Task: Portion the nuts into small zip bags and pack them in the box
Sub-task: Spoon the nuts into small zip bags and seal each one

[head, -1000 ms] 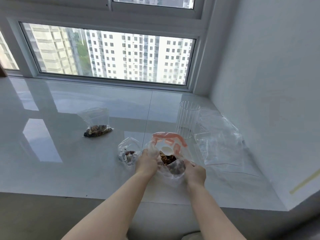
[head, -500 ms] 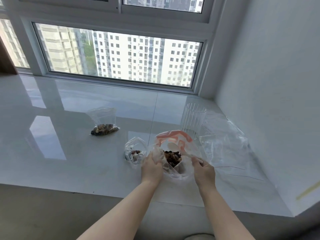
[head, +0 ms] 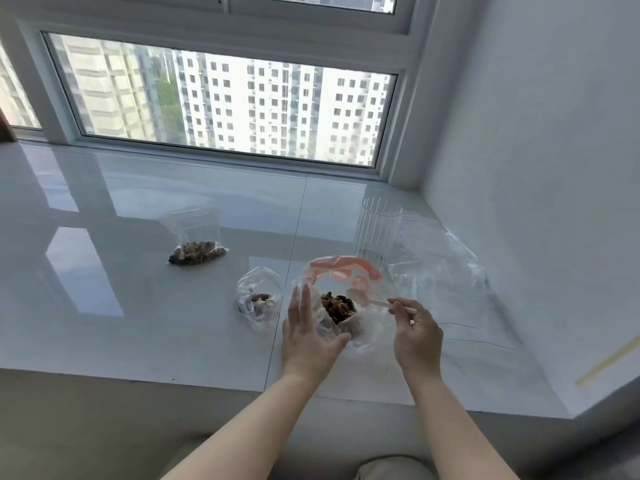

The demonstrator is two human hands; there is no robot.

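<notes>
A large clear bag (head: 346, 289) with an orange printed top stands open on the white sill, with mixed nuts (head: 337, 306) inside. My left hand (head: 304, 334) rests against its left side, fingers straight and the thumb under the plastic. My right hand (head: 417, 336) pinches the handle of a white plastic spoon (head: 369, 299), whose bowl lies over the bag's mouth. A small zip bag (head: 258, 299) with a few nuts sits just left of the big bag. Another small zip bag (head: 197, 242), filled with nuts, lies farther back left.
A clear ribbed plastic cup (head: 379, 230) stands behind the big bag. Several empty clear bags (head: 440, 271) lie to the right, near the white wall (head: 536, 168). The glossy sill (head: 104, 271) runs back to the window; its front edge is just below my wrists.
My right hand has drawn back from the bag's side and now holds the white spoon over the opening. My left hand has opened flat against the bag. The camera moved closer.
</notes>
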